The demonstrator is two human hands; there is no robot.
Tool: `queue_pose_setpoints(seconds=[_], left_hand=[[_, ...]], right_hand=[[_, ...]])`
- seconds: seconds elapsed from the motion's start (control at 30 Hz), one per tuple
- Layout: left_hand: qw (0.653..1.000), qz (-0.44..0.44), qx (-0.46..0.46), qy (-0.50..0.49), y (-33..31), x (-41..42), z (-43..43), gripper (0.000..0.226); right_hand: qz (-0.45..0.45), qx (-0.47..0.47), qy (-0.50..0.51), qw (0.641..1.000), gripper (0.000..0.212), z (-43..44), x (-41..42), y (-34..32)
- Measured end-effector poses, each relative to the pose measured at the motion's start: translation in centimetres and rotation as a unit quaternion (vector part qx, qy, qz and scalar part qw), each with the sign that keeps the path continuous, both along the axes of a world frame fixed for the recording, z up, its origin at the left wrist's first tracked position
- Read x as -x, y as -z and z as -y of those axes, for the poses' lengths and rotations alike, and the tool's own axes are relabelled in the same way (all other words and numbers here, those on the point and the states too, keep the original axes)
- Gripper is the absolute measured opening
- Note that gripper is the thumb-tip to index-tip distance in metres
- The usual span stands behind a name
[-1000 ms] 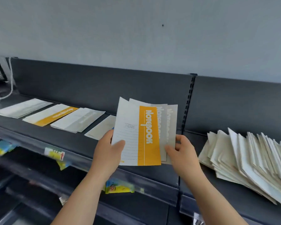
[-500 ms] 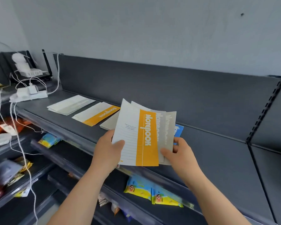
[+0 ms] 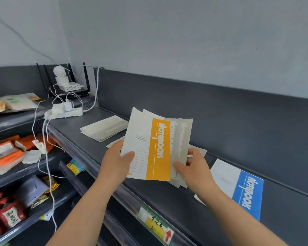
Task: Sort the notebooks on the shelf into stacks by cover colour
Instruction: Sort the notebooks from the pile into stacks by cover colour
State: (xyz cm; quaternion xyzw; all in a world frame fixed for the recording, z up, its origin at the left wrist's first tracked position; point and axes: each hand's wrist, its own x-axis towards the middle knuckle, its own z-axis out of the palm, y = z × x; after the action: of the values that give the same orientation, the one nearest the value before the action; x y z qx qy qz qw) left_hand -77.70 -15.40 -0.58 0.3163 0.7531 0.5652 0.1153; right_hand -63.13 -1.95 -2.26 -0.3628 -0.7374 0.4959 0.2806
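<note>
I hold a fan of notebooks upright above the dark shelf (image 3: 164, 196). The front one is an orange-striped notebook (image 3: 155, 148); two grey-striped notebooks (image 3: 182, 137) stand behind it. My left hand (image 3: 116, 162) grips the fan's left edge, thumb on the orange cover. My right hand (image 3: 196, 169) pinches the lower right edges of the grey ones. A blue-striped notebook (image 3: 242, 190) lies flat on the shelf to the right. A pale stack of notebooks (image 3: 105, 128) lies at the back left. Other stacks under the fan are mostly hidden.
A white power strip (image 3: 64, 111) with a charger and trailing cables sits at the shelf's left end, a router (image 3: 68, 86) behind it. Lower shelves on the left hold snack packets (image 3: 9, 215). A yellow price label (image 3: 155, 226) is on the shelf's front edge.
My view has swung to the left along the shelf; the loose pile at the right is out of sight and the blue notebook now shows. Both hands keep the same hold on the fan.
</note>
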Motion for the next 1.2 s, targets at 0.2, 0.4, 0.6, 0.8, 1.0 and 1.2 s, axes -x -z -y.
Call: queue_pose_setpoints(seconds=[0.2,0.4,0.6,0.8,1.0,1.2], left_hand=[[0.999,0.038,-0.035,0.005,0.5,5.6,-0.9,0.036],[0.998,0.056,-0.030,0.008,1.1,13.4,-1.1,0.028],[0.999,0.025,-0.013,0.037,0.6,22.2,-0.4,0.028],[0.996,-0.025,0.048,0.076,0.8,30.4,-0.3,0.031],[0.989,-0.059,0.083,0.104,1.9,36.6,-1.7,0.045],[0.977,-0.095,0.146,0.126,3.2,39.6,-3.2,0.038]], right_hand=[[-0.028,0.023,-0.018,0.999,0.035,-1.3,6.9,-0.3],[-0.029,0.004,-0.008,1.000,0.056,-1.2,14.1,-0.6],[0.029,-0.018,0.041,0.999,0.051,0.3,22.3,0.6],[0.090,-0.072,0.083,0.990,0.062,2.1,29.7,1.5],[0.124,-0.106,0.106,0.981,0.038,3.0,34.7,3.0],[0.210,-0.147,0.118,0.959,0.029,3.0,37.3,3.4]])
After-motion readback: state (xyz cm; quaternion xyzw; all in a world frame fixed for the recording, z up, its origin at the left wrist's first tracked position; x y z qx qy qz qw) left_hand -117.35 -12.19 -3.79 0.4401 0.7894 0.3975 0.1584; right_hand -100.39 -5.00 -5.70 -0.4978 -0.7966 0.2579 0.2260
